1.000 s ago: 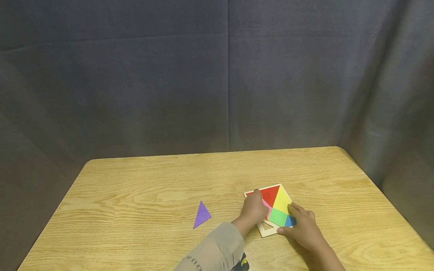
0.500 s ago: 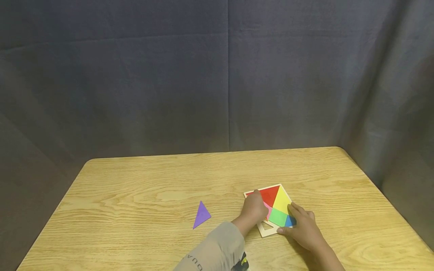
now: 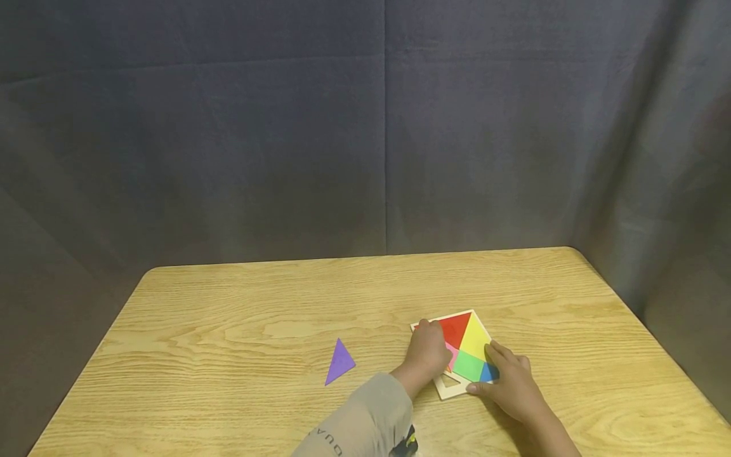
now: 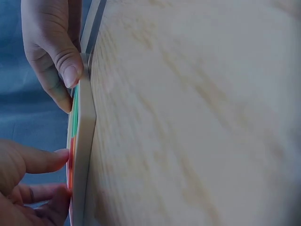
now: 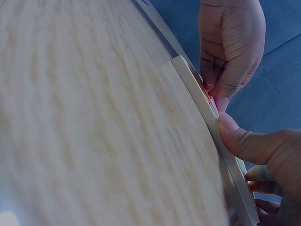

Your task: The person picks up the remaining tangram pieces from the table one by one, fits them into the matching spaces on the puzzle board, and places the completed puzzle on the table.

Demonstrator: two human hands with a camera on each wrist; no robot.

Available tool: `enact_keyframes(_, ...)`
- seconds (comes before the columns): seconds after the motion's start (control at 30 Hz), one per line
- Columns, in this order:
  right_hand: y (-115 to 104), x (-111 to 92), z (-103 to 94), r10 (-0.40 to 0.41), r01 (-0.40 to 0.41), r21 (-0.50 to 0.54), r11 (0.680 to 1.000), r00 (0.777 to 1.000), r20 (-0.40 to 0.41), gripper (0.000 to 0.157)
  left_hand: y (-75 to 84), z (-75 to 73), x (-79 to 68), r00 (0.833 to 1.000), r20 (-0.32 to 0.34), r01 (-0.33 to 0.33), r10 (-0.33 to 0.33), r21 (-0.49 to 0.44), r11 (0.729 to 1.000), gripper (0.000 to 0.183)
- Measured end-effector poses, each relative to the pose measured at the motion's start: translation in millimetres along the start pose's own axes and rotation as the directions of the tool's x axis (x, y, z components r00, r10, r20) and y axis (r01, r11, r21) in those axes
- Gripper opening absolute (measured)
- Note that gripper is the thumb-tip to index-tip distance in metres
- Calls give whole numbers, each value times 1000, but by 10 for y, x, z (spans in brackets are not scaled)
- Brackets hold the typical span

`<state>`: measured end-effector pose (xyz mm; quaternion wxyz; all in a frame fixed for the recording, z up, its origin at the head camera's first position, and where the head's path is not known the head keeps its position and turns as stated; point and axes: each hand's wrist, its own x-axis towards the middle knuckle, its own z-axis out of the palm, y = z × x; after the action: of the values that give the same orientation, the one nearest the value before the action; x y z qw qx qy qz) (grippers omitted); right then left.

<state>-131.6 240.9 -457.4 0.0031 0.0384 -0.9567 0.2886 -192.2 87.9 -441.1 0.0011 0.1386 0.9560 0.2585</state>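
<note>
A wooden tangram tray [image 3: 454, 392] lies on the right half of the table. In it are red [image 3: 455, 330], yellow [image 3: 476, 339], green [image 3: 469, 366], blue [image 3: 488, 373] and pink [image 3: 454, 355] pieces, and a bare triangular recess shows at the near corner. Over the tray's left side, my left hand [image 3: 427, 350] has its thumb and curled fingers at an orange piece [image 4: 71, 162], mostly hidden in the head view. My right hand [image 3: 514, 385] grips the tray, thumb on the near edge and fingers along the right side.
A purple triangle [image 3: 339, 362] lies loose on the wooden table [image 3: 228, 330], left of the tray. Behind the table hangs a dark grey curtain [image 3: 274, 146]. My left sleeve [image 3: 365, 419] crosses the table's front.
The fingers of my left hand have shifted slightly at the tray's far left corner, with its thumb still over the pink piece. My right hand, the tray and the purple triangle stay put.
</note>
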Motion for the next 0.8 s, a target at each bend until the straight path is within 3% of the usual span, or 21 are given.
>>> enact_keyframes(0.13,4,1,1,-2,2,10,1000,1000,1,92,-2,-4,2,1000,4,-20,20,42,999,22)
enact_keyframes(0.43,-23,-8,-13,6,-6,10,1000,1000,15,93,-25,-9,23,998,50,-42,41,20,999,33)
enact_keyframes(0.8,-19,0,-11,5,-5,-5,1000,1000,8,93,-16,-10,51,998,68,-16,14,32,999,37)
